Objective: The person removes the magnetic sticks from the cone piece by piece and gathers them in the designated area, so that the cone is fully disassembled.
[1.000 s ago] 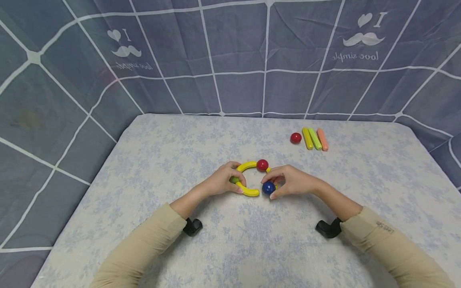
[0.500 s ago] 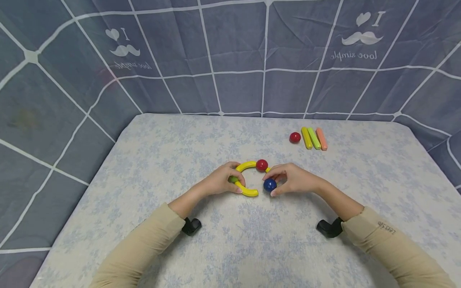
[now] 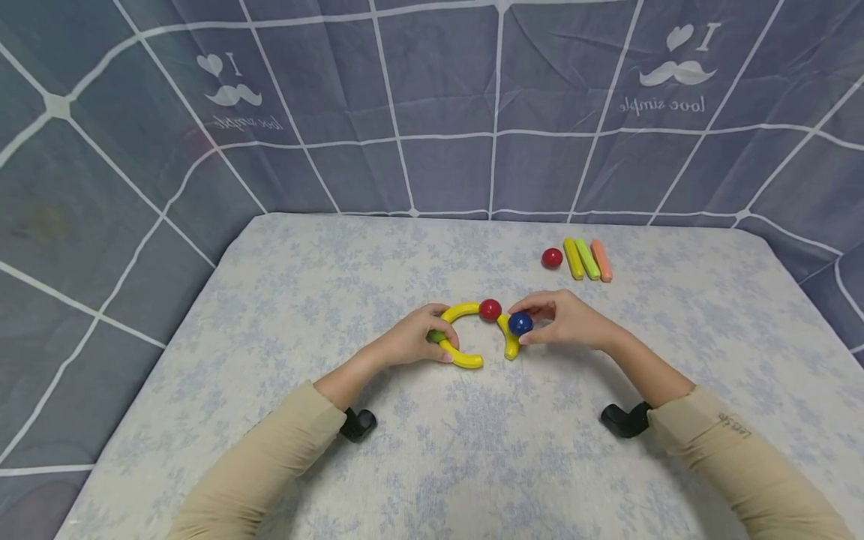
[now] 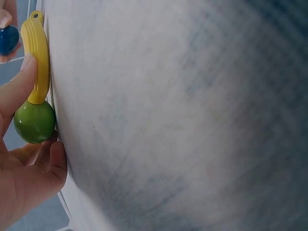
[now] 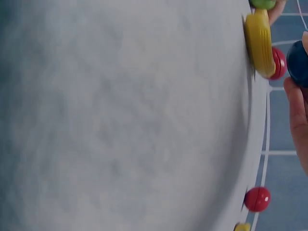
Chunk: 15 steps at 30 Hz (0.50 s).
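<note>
On the flowered table cover (image 3: 472,450) lies a part ring of yellow curved pieces (image 3: 466,357). A green ball (image 3: 439,337) sits at its left and a red ball (image 3: 490,309) at the top. My left hand (image 3: 432,339) grips the ring at the green ball (image 4: 34,120), with the thumb along the yellow piece (image 4: 37,62). My right hand (image 3: 529,325) pinches a blue ball (image 3: 520,323) just right of the red ball, above a short yellow curved piece (image 3: 508,341). The right wrist view shows the blue ball (image 5: 299,62) beside the red ball (image 5: 277,62).
A loose red ball (image 3: 552,258) lies at the back right, with a yellow stick (image 3: 573,258), a green stick (image 3: 587,259) and an orange stick (image 3: 601,260) beside it. A grey checked cloth (image 3: 432,112) hangs all around the table.
My right hand has carried the blue ball up and to the right, away from the lower yellow piece's end and toward the red ball. The short yellow piece now shows. The left hand stayed put.
</note>
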Available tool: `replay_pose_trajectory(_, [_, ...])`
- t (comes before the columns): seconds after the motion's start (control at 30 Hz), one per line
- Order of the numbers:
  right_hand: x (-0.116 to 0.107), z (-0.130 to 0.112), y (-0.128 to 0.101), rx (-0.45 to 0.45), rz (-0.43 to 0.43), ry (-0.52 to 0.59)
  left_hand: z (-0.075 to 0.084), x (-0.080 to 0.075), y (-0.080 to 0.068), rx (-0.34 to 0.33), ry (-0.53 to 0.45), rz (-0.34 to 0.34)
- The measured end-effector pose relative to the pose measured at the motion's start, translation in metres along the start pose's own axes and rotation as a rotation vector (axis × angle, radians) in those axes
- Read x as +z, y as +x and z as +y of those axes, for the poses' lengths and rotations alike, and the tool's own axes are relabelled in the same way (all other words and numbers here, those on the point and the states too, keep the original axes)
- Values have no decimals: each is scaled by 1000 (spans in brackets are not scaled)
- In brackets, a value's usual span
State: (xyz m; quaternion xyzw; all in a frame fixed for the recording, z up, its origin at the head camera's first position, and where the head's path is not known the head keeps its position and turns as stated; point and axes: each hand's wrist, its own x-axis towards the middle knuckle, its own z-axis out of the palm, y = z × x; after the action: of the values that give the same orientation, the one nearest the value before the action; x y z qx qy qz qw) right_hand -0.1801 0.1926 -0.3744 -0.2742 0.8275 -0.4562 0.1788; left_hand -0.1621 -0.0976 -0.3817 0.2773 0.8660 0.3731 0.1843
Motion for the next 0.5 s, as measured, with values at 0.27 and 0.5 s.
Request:
replay_pose_trajectory(0.27, [-15, 6, -2, 158, 130, -29, 1, 1, 0, -14, 9, 6])
replay_pose_trajectory(0.5, [-25, 15, -1, 219, 226, -36, 1, 1, 0, -22, 13, 3])
